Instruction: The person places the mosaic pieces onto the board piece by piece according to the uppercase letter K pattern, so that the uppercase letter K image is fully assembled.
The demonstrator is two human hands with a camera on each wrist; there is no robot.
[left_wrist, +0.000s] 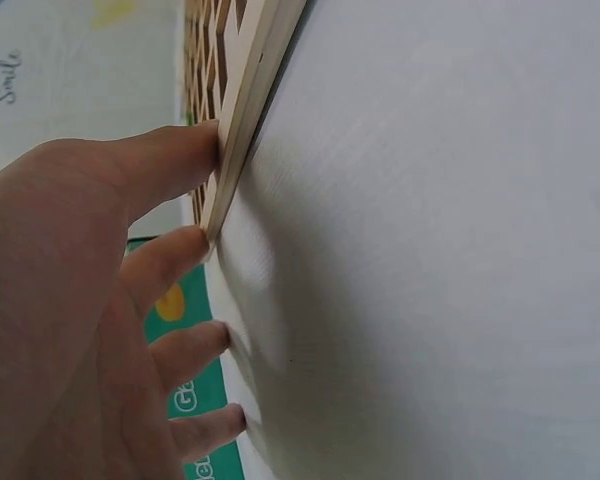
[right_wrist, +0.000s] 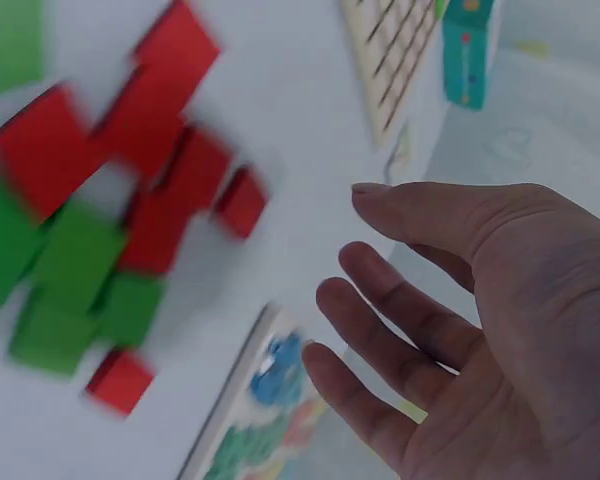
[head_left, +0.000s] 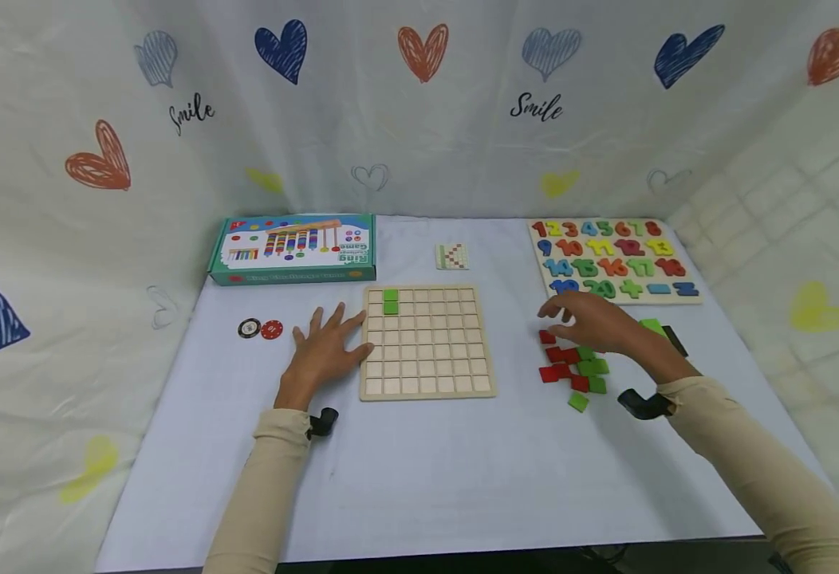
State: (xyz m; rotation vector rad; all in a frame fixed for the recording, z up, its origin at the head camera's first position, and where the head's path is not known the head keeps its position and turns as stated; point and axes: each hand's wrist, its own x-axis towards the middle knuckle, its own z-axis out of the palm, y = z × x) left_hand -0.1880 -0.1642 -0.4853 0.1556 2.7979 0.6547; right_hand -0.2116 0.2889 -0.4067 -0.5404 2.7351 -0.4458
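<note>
A wooden grid board (head_left: 423, 343) lies at the middle of the table, with two green tiles (head_left: 390, 301) set one below the other near its upper left corner. My left hand (head_left: 322, 355) is spread at its left side; in the left wrist view the thumb and index fingertip touch the board's edge (left_wrist: 242, 110). Over on the right, my right hand (head_left: 588, 319) hovers above loose red tiles (head_left: 550, 374) and green tiles (head_left: 592, 367). Its fingers (right_wrist: 380, 330) are loosely bent, and nothing shows between them and the thumb. Several of the tiles overlap one another.
A green game box (head_left: 290, 251) stands at the back left, beside a small pattern card (head_left: 451, 256). Two round chips (head_left: 260, 328) lie left of my left hand. At the back right is a number puzzle board (head_left: 620, 263). A black object (head_left: 675, 341) lies beyond my right wrist.
</note>
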